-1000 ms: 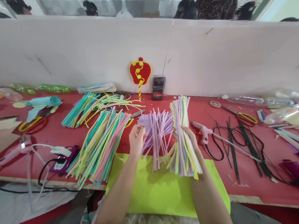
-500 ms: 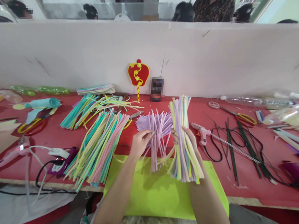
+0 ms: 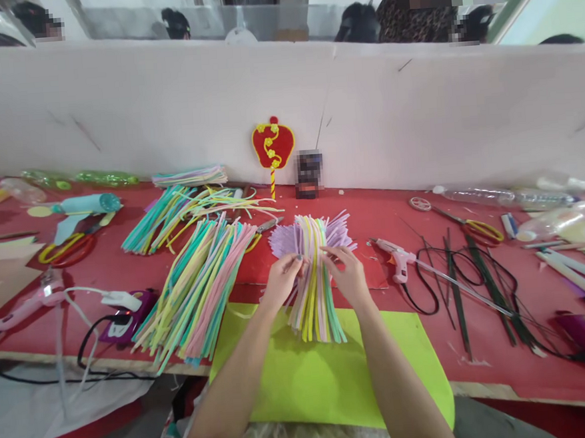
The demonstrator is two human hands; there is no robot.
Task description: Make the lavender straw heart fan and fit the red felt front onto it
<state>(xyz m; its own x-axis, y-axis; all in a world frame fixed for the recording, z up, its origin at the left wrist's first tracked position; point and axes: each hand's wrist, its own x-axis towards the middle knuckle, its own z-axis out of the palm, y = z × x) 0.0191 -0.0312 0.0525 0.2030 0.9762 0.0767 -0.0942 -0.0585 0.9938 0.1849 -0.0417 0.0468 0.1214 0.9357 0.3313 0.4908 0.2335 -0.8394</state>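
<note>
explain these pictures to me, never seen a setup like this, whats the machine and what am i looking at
There is no machine here: a person works with two bare hands, the left hand and the right hand. Every picture comes from one camera worn on the head, looking forward and down. Between the hands is a bundle of pastel strips, with fingers at both sides; how firmly it is held, I cannot tell. Lilac strips lie behind it. On the red table, a larger multicoloured bundle lies to the left, and a pink glue gun and scissors to the right. A red and yellow ornament stands at the back.
</note>
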